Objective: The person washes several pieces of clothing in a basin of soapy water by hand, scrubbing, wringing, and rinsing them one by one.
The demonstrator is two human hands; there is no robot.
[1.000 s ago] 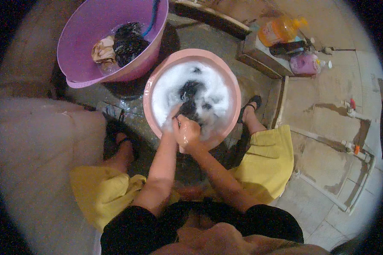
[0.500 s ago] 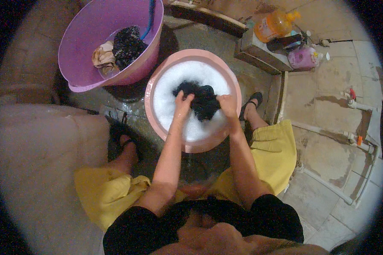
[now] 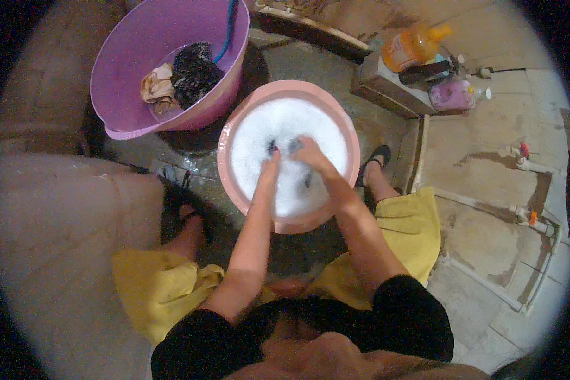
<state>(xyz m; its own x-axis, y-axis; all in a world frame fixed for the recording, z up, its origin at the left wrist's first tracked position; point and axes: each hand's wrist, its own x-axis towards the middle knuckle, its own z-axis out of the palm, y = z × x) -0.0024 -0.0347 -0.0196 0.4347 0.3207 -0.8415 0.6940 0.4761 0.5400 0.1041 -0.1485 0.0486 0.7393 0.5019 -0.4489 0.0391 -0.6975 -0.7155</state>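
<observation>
One pink basin [image 3: 291, 224], covered in white foam [image 3: 291, 197]

Largest: purple tub [image 3: 130, 54], ahead of you to the left. Black cloth [image 3: 197, 79] and tan cloth [image 3: 158, 87] lie inside; a blue hose [image 3: 230, 28] runs down into it. Next: the basin, directly before you. Then an orange bottle [image 3: 406, 52] and a smaller pink bottle [image 3: 449, 97], at your right. Smaller: your left hand [image 3: 270, 163] and right hand [image 3: 311, 155], held slightly apart, fingertips sunk in foam; cannot tell whether either grips anything. Smallest: patches of dark cloth [image 3: 307, 181], showing through foam near your fingers, otherwise hidden.
</observation>
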